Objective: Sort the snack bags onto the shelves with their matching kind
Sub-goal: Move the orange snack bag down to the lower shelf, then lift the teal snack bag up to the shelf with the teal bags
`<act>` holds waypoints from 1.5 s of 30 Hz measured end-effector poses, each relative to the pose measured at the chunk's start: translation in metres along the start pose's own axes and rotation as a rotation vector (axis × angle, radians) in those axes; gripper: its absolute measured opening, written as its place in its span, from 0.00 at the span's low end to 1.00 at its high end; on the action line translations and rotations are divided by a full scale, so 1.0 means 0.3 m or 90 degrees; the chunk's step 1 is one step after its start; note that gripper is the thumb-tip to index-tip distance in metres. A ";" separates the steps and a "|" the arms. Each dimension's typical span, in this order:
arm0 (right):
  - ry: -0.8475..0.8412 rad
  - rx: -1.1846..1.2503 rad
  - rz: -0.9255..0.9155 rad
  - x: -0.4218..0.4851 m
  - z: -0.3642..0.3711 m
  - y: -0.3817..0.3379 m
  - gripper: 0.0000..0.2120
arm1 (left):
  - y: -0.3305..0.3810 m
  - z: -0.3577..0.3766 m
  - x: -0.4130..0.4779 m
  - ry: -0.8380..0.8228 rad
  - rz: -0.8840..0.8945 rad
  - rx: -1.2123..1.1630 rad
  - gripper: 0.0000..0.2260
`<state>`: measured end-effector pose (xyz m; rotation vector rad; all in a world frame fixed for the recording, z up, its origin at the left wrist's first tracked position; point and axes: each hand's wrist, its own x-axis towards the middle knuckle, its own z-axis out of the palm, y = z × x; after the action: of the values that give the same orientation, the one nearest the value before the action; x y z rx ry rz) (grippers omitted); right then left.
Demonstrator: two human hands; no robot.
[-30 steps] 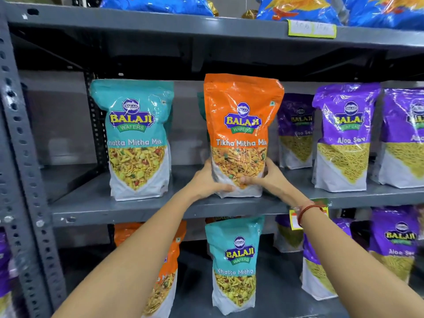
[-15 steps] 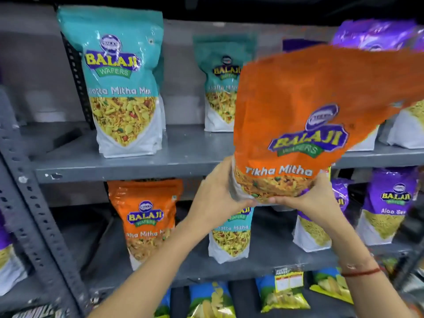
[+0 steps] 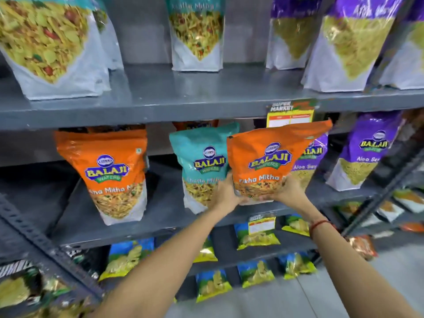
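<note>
On the middle shelf [image 3: 160, 216], far left, an orange Tikha Mitha bag [image 3: 107, 177] stands upright on its own, which looks like the place the orange kind belongs. Just right of it, apart by a gap, a teal Khatta Mitha bag [image 3: 202, 166] stands on the same shelf and seems out of place, since its matches, a large teal bag [image 3: 52, 49] and a smaller one farther back [image 3: 197, 37], sit on the upper shelf [image 3: 183, 97]. Next comes the held orange bag [image 3: 270, 164], lifted just in front of the middle shelf and overlapping both the teal bag's right edge and a purple Aloo Sev bag [image 3: 309, 161] behind it. The left hand [image 3: 226, 193] is closed around its lower left corner and the right hand [image 3: 286, 191] cups its lower right corner, so both hands are clamped on the one bag. Farther right another purple bag [image 3: 364, 154] stands with its kind, and purple bags also fill the right of the upper shelf. By my reading the sort is partly done: the held orange bag is not yet set down beside its twin, and the teal bag on the middle shelf is left to go up. The lower shelves are too blurred to judge, though the small blue and green bags [image 3: 257, 237] there seem grouped.
</note>
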<state>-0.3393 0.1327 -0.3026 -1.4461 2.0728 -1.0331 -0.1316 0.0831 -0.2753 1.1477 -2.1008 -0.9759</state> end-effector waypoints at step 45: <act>0.028 0.233 0.122 -0.016 0.602 -0.224 0.55 | -0.434 -0.174 -0.003 -0.045 -0.264 0.000 0.36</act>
<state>-0.1715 0.0634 -0.3676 -1.0317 1.8824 -1.2912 -0.0316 0.0179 -0.3491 1.6103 -1.9524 -1.2142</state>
